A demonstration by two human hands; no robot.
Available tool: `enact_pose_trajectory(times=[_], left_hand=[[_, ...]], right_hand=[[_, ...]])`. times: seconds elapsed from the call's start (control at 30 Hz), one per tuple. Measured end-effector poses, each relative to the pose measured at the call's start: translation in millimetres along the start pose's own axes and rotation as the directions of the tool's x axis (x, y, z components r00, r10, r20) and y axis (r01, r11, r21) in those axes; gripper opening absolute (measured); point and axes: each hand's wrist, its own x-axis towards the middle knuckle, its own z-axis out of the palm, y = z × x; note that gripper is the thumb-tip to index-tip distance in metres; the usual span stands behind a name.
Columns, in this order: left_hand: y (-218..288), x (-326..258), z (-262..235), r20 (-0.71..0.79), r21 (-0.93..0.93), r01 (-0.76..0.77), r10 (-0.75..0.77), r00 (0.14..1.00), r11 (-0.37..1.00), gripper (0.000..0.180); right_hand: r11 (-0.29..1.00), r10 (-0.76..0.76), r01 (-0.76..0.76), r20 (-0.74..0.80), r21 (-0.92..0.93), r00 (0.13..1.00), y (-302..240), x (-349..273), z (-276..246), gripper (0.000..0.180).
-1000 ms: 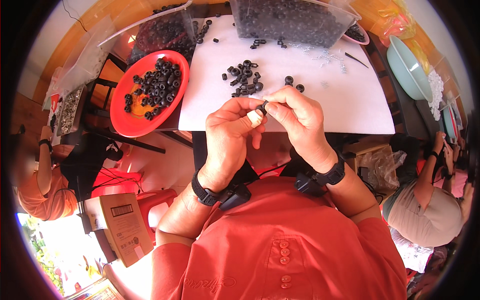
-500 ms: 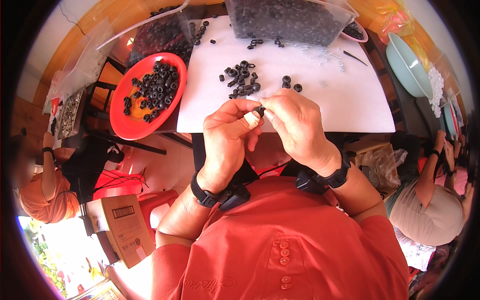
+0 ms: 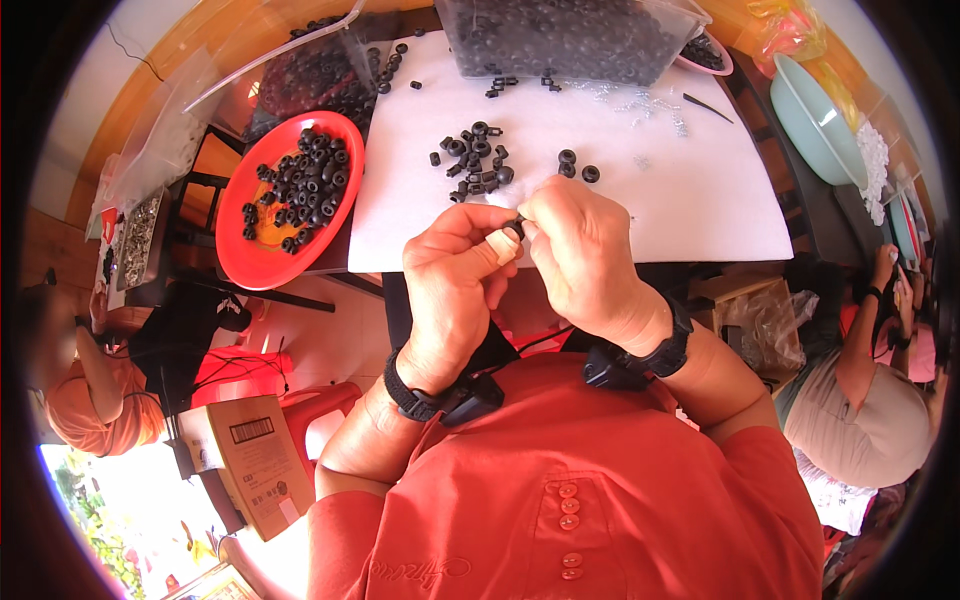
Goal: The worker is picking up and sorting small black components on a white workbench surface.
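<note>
The left hand (image 3: 455, 275) and the right hand (image 3: 580, 255) are close together, fingertips almost touching. Between them they pinch one small black ring (image 3: 517, 227) — both hands are closed on it, and most of the ring is hidden by the fingers. Each wrist has a black band on it.

The hands are just over the near edge of the desk, which has a white sheet (image 3: 700, 190) on it. Just past the fingertips lies a little pile of black rings (image 3: 473, 160), and a few loose rings (image 3: 578, 166) lie a bit past the right hand. Farther away from both hands sits a clear bag (image 3: 570, 40) full of the same black parts.

Off to the side of the left hand, and a little past it, is a red plate (image 3: 250, 255) with more black rings in it. Far off past the right hand is a pale green bowl (image 3: 815, 125) — well apart from the hands.
</note>
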Motion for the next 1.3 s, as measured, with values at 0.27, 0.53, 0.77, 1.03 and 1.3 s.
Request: enact_pose_trajectory(times=[0.27,0.53,0.77,1.03,1.3], left_hand=[[5,-1,3,-0.004,-0.033,0.021,-0.021,1.000,0.999,0.012],[4,2,-3,0.037,-0.065,0.002,0.001,0.999,0.998,0.012],[6,0,1,0.071,-0.096,-0.055,0.062,0.995,0.994,0.015],[14,-7,9,0.108,0.002,-0.022,0.022,0.994,1.000,0.018],[16,-16,9,0.147,0.245,0.036,-0.074,0.986,0.969,0.025]], right_hand=[[0.967,0.058,-0.053,-0.009,0.251,0.998,12,-7,7,0.019],[0.987,-0.159,0.158,-0.057,-0.013,0.986,10,-3,9,0.019],[0.991,-0.136,0.135,-0.089,-0.019,0.987,1,-11,9,0.028],[0.983,-0.159,0.134,-0.209,-0.127,0.965,9,-14,15,0.030],[0.996,-0.045,0.048,-0.041,0.080,0.998,4,-16,-8,0.029]])
